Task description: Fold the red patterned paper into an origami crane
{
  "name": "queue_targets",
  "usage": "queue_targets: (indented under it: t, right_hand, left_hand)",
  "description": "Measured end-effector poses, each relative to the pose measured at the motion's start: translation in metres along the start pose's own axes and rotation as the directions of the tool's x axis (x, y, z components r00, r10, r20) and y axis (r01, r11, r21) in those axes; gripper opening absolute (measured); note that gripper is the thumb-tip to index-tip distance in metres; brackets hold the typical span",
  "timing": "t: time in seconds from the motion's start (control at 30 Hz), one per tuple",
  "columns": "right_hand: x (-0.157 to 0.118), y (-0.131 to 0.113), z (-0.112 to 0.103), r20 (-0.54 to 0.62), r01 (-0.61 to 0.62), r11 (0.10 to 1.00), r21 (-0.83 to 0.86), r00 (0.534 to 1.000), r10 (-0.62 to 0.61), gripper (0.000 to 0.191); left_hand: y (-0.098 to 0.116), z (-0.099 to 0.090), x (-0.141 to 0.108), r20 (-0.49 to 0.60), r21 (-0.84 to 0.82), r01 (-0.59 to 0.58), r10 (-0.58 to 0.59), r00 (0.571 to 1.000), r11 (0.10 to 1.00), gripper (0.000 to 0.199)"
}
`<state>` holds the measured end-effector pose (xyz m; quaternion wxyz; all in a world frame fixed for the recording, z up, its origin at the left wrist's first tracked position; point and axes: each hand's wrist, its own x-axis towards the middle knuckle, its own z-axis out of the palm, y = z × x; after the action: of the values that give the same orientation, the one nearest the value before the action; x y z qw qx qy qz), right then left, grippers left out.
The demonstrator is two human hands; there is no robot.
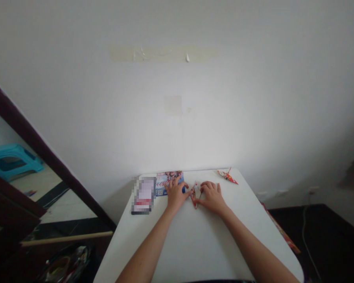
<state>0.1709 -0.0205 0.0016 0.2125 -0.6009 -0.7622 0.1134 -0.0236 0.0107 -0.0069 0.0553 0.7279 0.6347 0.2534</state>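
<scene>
A small folded paper (194,200), red and white patterned, stands on the table between my two hands. My left hand (176,193) has its thumb and forefinger curved in at the paper's left side; its other fingers rest over a blue printed sheet (162,181) with pink blossoms. On the right side, my right hand (212,198) is curled, its thumb against the lower part of the paper and its fingers bent near the top. Parts of the paper are hidden by the fingers. A folded paper crane (228,177), red and patterned, lies toward the back right.
A phone (144,194), blurred out, lies on the left of the white table (194,243). Behind the table rises a white wall (177,133). A dark-framed mirror (47,157) leans at the left, with a blue stool (14,159) visible in it. A cable (304,232) hangs at the right.
</scene>
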Motion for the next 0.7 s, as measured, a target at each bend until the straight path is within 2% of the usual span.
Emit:
queue_targets:
  t: [0.2,0.47,0.7]
  right_hand:
    - [-0.001,-0.009,-0.001,-0.04,-0.026,0.999,-0.018,0.999,0.025,0.052]
    - [-0.003,0.001,-0.008,0.064,0.046,0.999,-0.013,0.997,-0.045,0.072]
    - [-0.002,0.009,-0.003,0.048,0.069,0.997,0.028,0.996,-0.07,0.071]
  left_hand:
    - [0.0,0.001,0.0,-0.011,0.006,-0.004,0.004,1.0,1.0,0.023]
    - [0.003,-0.001,-0.001,-0.015,0.007,-0.003,0.003,1.0,1.0,0.024]
    - [0.003,-0.003,-0.003,-0.014,0.006,-0.002,0.002,1.0,1.0,0.023]
